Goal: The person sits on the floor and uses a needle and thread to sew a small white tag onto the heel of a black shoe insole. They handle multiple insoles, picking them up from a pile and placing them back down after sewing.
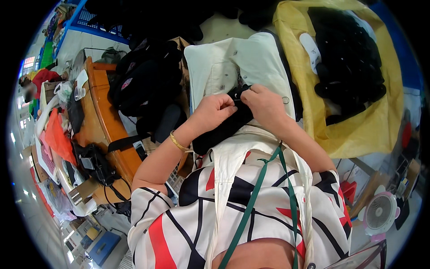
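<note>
Over my lap lies a black cloth piece [222, 131], soft and long, with its far end raised between my two hands. My left hand [214, 110], a gold bangle on its wrist, pinches at the piece with thumb and forefinger. Close on its right, my right hand [263, 104] grips the black cloth with bent fingers. A thin pale line, too small to identify, shows between the fingertips. Behind the hands a white patterned cloth [264, 58] is spread, with a small ring near its right edge.
A heap of black slipper-like pieces [145, 78] lies at left beside an orange wooden table [101, 96]. At right, a yellow sack [298, 20] holds more black pieces and a white insole [310, 51]. A black bag [92, 159] and a white fan [380, 210] stand farther out.
</note>
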A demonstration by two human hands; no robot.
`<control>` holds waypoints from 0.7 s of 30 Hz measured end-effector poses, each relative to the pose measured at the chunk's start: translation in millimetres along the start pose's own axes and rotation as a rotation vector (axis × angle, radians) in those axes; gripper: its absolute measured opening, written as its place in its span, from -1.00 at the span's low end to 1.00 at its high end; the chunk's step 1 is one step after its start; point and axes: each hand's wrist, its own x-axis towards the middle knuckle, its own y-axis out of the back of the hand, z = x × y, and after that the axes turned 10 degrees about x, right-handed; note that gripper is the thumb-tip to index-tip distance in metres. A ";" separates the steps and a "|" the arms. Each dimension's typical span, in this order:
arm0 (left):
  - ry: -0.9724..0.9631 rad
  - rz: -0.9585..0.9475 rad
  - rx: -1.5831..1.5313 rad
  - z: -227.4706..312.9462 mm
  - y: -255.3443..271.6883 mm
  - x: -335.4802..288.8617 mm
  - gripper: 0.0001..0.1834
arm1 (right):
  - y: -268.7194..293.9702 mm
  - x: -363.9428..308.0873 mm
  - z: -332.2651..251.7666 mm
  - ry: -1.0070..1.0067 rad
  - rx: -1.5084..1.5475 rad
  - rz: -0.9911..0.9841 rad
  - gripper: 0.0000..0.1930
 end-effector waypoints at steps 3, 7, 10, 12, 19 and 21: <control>0.000 0.058 -0.060 -4.4 0.7 3.0 -0.84 | -2.1 4.9 1.4 0.048 -0.030 -0.040 -0.95; 0.225 -0.007 -0.232 -6.7 4.3 13.4 -0.86 | -8.7 7.9 1.6 -0.007 0.114 -0.032 -0.97; 0.235 -0.058 -0.259 -5.7 2.4 14.0 -0.86 | -14.3 7.3 -3.7 -0.044 0.300 0.034 -0.94; 0.234 -0.068 -0.294 -5.2 2.3 14.1 -0.86 | -13.8 6.2 1.3 -0.067 0.512 0.112 -0.89; 0.185 -0.111 -0.619 -21.2 4.7 7.7 -0.89 | 50.3 -61.6 134.0 -0.713 2.221 0.777 -0.90; 0.183 -0.118 -0.629 -23.9 4.8 9.6 -0.89 | 73.0 -87.0 172.1 -0.743 1.801 1.145 -0.79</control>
